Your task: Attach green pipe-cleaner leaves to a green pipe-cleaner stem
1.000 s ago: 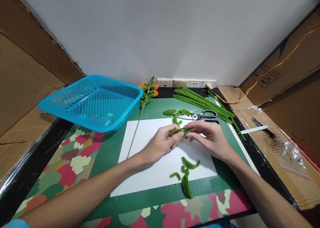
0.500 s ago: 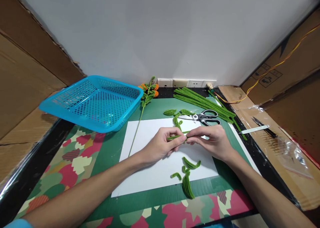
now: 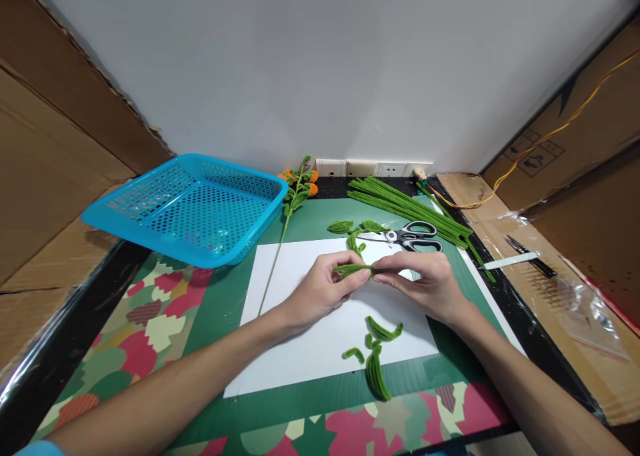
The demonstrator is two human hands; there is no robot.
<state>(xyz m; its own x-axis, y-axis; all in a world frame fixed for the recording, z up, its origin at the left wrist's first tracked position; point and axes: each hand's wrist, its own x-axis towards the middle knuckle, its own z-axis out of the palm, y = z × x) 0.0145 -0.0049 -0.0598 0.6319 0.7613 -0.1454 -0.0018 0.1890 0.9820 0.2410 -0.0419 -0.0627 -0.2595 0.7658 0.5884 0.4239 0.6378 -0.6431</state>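
Over the white paper (image 3: 290, 329), my left hand (image 3: 327, 286) pinches a folded green pipe cleaner (image 3: 349, 268). My right hand (image 3: 423, 276) closes thumb and forefinger on the other end of it, fingertips nearly meeting the left ones. Just beyond my hands lie green pipe-cleaner leaves (image 3: 341, 227) and scissors (image 3: 400, 235) with black and grey handles. Nearer to me, a leaf-shaped pipe-cleaner piece (image 3: 376, 375) and several short curled pieces (image 3: 354, 355) rest on the paper and its lower edge.
A blue perforated basket (image 3: 220, 256) stands at the left. Beside it is a long-stemmed orange pipe-cleaner flower (image 3: 300, 189). A bundle of green pipe cleaners (image 3: 410, 206) lies at the back right. A pen-like knife (image 3: 530, 256) and a plastic bag (image 3: 593, 316) are on cardboard at the right.
The two strands of the pipe cleaner between my hands now lie closer together. Both hands stay in nearly the same place, and the view shifts very slightly.
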